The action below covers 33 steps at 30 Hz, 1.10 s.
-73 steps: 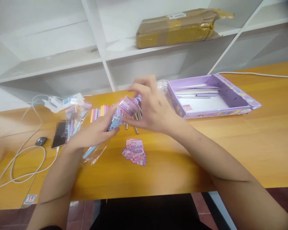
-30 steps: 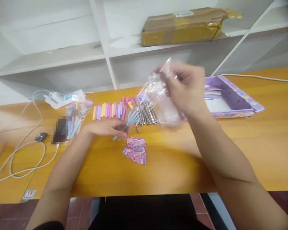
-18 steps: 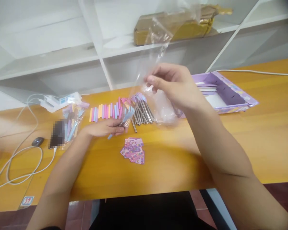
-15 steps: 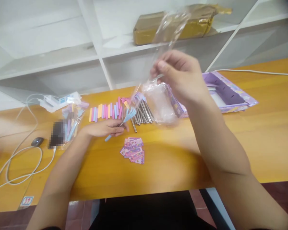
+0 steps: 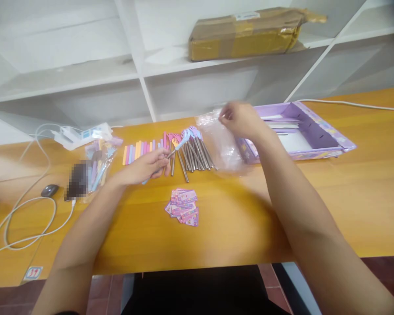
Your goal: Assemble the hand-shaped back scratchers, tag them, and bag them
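My left hand (image 5: 151,166) is closed around a blue hand-shaped scratcher (image 5: 183,139) with a metal rod. Close by lie several metal rods with coloured claw heads (image 5: 197,153) and a row of short pastel tubes (image 5: 138,151). Over the pile of clear plastic bags (image 5: 221,144), my right hand (image 5: 238,118) has its fingers pinched together; motion blur hides exactly what they grip. Below the rods is a small heap of pink and purple cards (image 5: 184,208).
An open purple box (image 5: 328,127) stands at the right. A filled clear bag (image 5: 100,164), a blurred-out dark object (image 5: 78,180), a mouse (image 5: 50,190), cables and a power strip (image 5: 82,135) lie left. A taped parcel (image 5: 246,37) rests on the shelf.
My right hand has come down to the bag pile, and the clear bag it held up is no longer seen raised. My left hand still holds the blue scratcher, slightly shifted.
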Tool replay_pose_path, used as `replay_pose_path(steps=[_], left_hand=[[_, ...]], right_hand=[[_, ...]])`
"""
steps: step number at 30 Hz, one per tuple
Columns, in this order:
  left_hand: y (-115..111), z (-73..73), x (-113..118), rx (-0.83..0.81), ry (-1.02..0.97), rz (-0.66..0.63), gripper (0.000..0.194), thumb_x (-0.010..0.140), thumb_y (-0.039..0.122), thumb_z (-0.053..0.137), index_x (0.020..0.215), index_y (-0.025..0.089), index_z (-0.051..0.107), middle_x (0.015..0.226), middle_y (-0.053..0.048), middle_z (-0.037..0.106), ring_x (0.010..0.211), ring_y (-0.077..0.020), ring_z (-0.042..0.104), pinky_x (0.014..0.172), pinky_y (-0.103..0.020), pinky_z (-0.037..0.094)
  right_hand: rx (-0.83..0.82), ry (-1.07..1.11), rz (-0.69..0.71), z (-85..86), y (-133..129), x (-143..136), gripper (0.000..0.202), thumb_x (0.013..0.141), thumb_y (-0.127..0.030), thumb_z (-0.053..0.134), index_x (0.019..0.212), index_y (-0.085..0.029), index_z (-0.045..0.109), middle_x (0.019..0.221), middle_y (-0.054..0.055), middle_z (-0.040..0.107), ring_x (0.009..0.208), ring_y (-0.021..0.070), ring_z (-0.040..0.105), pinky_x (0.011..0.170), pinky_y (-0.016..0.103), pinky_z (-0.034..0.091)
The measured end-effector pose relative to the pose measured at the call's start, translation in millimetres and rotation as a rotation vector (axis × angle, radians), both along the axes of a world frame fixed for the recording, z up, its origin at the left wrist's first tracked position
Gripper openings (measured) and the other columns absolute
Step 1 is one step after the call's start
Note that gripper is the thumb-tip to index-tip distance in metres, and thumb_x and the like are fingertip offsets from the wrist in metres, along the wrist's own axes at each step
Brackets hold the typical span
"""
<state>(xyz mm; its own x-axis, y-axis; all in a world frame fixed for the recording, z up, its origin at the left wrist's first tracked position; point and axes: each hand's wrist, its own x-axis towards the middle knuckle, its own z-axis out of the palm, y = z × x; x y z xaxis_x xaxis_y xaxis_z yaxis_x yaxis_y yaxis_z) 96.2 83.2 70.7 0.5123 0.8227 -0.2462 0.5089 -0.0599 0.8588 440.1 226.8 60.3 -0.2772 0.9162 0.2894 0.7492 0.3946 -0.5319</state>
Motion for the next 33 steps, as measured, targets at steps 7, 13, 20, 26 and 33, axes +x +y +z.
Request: replay_pose_path(steps=[7, 13, 20, 26, 33], left_hand=[[-35, 18.9, 30, 0.359, 0.19, 0.087, 0.012, 0.11, 0.034, 0.054, 0.11, 0.028, 0.044, 0.107, -0.005, 0.082, 0.093, -0.0211, 0.073, 0.077, -0.035, 0.053], [-33, 25.4, 28, 0.583, 0.504, 0.162, 0.009, 0.111, 0.033, 0.052, 0.108, 0.025, 0.054, 0.093, -0.004, 0.077, 0.08, -0.023, 0.072, 0.071, -0.034, 0.051], [-29, 24.4, 15, 0.997, 0.639, 0.115, 0.028, 0.116, 0.034, 0.048, 0.101, 0.023, 0.069, 0.09, -0.004, 0.078, 0.079, -0.0203, 0.073, 0.069, -0.031, 0.05], [-35, 22.7, 16, 1.241, 0.588, 0.07, 0.04, 0.12, 0.039, 0.043, 0.094, 0.022, 0.068, 0.08, -0.004, 0.073, 0.074, -0.0197, 0.069, 0.069, -0.032, 0.05], [-25, 21.6, 2, 1.301, 0.669, 0.032, 0.042, 0.119, 0.037, 0.041, 0.09, 0.023, 0.068, 0.08, -0.004, 0.074, 0.07, -0.0195, 0.069, 0.061, -0.032, 0.045]], right_hand=[[-0.432, 0.331, 0.954, 19.9, -89, -85, 0.053, 0.108, -0.068, 0.058, 0.089, -0.02, 0.07, 0.083, 0.003, 0.07, 0.074, 0.0142, 0.056, 0.065, 0.03, 0.043], [-0.43, 0.498, 0.901, 15.1, -101, -105, 0.06, 0.109, -0.071, 0.057, 0.078, -0.02, 0.064, 0.072, -0.001, 0.056, 0.074, 0.0123, 0.052, 0.061, 0.028, 0.037], [-0.402, 0.675, 0.869, 17.0, -103, -102, 0.06, 0.111, -0.065, 0.06, 0.073, -0.019, 0.065, 0.062, -0.005, 0.042, 0.064, 0.0108, 0.041, 0.056, 0.027, 0.03], [-0.402, 0.641, 0.886, 17.8, -109, -105, 0.05, 0.11, -0.059, 0.066, 0.083, -0.017, 0.074, 0.072, -0.003, 0.057, 0.068, 0.0099, 0.047, 0.058, 0.026, 0.034], [-0.399, 0.707, 0.858, 20.4, -116, -106, 0.049, 0.109, -0.056, 0.069, 0.079, -0.017, 0.071, 0.063, -0.005, 0.047, 0.064, 0.0087, 0.043, 0.05, 0.023, 0.029]])
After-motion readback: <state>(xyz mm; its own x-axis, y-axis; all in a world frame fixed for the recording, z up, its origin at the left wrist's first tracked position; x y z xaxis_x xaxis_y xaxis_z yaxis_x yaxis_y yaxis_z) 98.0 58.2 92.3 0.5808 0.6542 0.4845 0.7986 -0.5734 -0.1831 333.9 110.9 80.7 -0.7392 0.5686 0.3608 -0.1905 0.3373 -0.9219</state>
